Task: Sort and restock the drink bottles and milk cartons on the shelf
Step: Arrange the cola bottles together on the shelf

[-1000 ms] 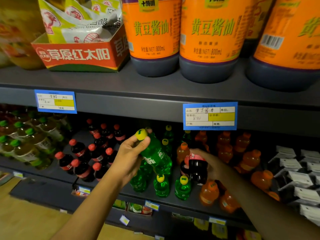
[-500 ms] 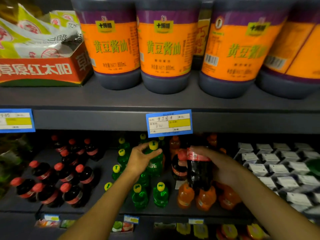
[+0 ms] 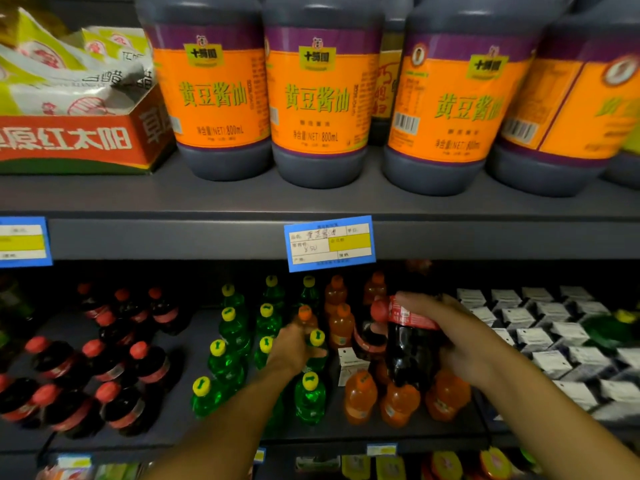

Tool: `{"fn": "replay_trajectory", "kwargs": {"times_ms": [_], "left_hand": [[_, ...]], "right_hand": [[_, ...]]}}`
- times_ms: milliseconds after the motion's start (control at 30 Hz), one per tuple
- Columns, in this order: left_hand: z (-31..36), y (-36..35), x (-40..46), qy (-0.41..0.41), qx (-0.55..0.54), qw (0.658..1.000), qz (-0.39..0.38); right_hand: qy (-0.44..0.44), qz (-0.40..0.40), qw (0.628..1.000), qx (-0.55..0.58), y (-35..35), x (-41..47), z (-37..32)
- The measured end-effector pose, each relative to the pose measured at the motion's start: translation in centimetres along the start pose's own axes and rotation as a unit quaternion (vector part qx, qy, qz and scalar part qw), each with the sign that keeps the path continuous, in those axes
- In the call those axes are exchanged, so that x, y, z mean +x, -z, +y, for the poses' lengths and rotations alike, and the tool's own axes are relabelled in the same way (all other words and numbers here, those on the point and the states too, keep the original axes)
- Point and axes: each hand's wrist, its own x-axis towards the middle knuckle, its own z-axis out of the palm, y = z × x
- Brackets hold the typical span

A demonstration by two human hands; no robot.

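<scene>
Dark plastic cola bottle [image 3: 410,344], gripped by your right hand [image 3: 464,341]; left hand [image 3: 294,348] clasps a yellow-capped green bottle [image 3: 317,351], risking toppled neighbours.

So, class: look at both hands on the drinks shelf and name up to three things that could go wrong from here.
1. The right hand holds a cola bottle above the orange bottles; setting it down there could topple them and would leave it in the wrong group.
2. The left hand reaches in among tightly packed green bottles; its forearm could knock over the front ones near the shelf edge.
3. A milk carton sits stranded among the bottles and could get knocked.
</scene>
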Motion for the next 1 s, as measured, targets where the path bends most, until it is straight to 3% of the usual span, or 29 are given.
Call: {"fn": "replay_trajectory", "kwargs": {"times_ms": [367, 667, 800, 900, 1000], "left_hand": [[-0.6, -1.5, 1.2, 0.056, 0.050, 0.997, -0.007], [-0.3, -1.0, 0.7, 0.041, 0.081, 0.996, -0.020], [1.3, 0.7, -0.7, -0.026, -0.014, 0.997, 0.075], [3.8, 1.9, -3.0, -0.174, -0.135, 0.975, -0.024], [6.4, 2.4, -4.7, -0.223, -0.177, 0.951, -0.121]], "right_hand": [[-0.014, 0.028, 1.000, -0.003, 1.2, -0.5, 1.4], [-0.013, 0.025, 1.000, 0.010, 0.9, -1.1, 1.6], [0.004, 0.021, 1.000, 0.013, 0.6, -1.4, 1.4], [0.012, -0.004, 1.000, 0.000, 0.3, -1.4, 0.9], [0.012, -0.050, 0.999, -0.012, -0.4, -1.2, 0.4]]}}
